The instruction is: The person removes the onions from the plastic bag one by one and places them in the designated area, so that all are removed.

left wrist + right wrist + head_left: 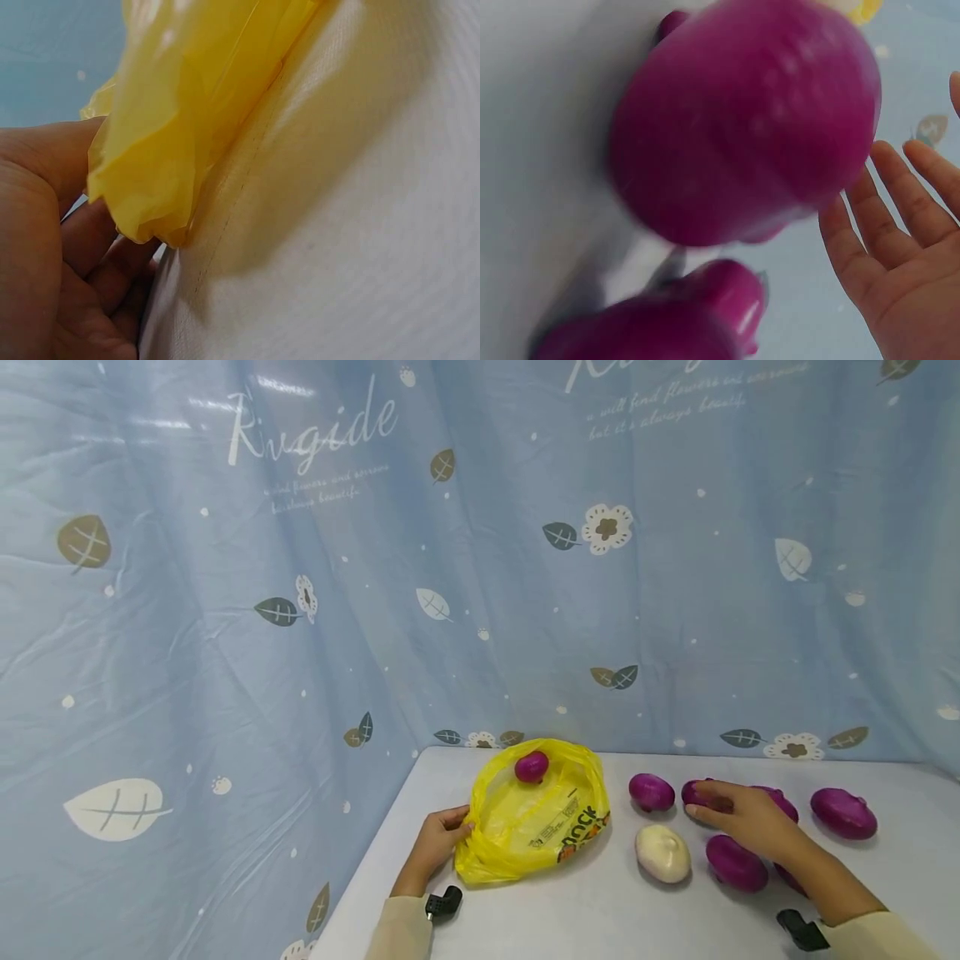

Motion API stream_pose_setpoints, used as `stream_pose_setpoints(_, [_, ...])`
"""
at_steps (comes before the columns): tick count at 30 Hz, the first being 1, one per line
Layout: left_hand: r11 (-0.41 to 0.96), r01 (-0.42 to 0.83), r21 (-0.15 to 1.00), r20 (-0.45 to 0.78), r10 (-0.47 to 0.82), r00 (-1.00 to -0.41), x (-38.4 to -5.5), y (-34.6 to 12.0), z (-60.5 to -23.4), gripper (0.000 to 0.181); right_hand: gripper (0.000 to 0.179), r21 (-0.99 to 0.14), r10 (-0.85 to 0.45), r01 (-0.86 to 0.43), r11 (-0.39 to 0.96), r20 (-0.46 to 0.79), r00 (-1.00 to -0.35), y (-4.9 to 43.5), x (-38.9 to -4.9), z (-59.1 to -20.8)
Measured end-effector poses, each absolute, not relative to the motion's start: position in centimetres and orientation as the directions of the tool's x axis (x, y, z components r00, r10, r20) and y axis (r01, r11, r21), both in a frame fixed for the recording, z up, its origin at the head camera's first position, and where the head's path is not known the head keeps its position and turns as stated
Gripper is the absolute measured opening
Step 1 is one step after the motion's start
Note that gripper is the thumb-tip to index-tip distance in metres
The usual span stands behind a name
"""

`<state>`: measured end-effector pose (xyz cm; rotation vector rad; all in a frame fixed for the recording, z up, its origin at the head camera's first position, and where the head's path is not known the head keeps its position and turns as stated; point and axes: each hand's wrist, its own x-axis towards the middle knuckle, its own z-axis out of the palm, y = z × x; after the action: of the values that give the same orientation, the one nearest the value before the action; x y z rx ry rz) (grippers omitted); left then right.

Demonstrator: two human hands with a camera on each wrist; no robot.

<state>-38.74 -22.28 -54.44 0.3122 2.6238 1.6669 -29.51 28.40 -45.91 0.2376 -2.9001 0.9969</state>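
My left hand (437,842) pinches the left rim of a yellow plastic bag (491,862), which lies with its mouth spread on the table. In the left wrist view the thumb and fingers hold a crumpled edge of the bag (161,165). One red onion (532,767) sits at the bag's far inner side. Over on the right, my right hand (757,822) hovers at another red onion (693,792), partly hidden by the fingers. The right wrist view shows the right hand (907,255) with fingers extended, beyond a large, blurred red onion (742,120).
Around the right hand lie several more red onions, one nearer the bag (652,792), one in front (737,863) and one far right (843,813). A white onion (663,854) rests between them and the bag. A patterned blue curtain (525,610) hangs behind the white table (570,918).
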Motion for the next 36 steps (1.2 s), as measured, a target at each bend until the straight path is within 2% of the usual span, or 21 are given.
stream_pose_setpoints(5, [0.412,0.165,0.896,0.097,0.182,-0.979,-38.8,-22.3,-54.6,0.039,0.068,-0.641,-0.167,-0.215,0.737,0.136,-0.976,26.6,-30.5,-45.9])
stream_pose_setpoints(15, [0.412,0.160,0.897,0.092,0.179,-0.979,-38.9,-22.5,-54.6,0.040,0.068,-0.620,-0.190,-0.214,0.755,0.106,-0.976,22.4,-32.4,-44.8])
stream_pose_setpoints(25, [0.391,0.166,0.905,0.098,0.188,-0.977,-38.9,-22.2,-54.8,0.040,0.051,-0.629,-0.271,-0.300,0.718,0.145,-0.952,18.8,-35.1,-44.7])
stream_pose_setpoints(36, [0.383,0.158,0.910,0.092,0.185,-0.978,-39.1,-22.4,-54.5,0.041,0.054,-0.688,-0.305,-0.286,0.667,0.097,-0.947,15.4,-37.9,-44.7])
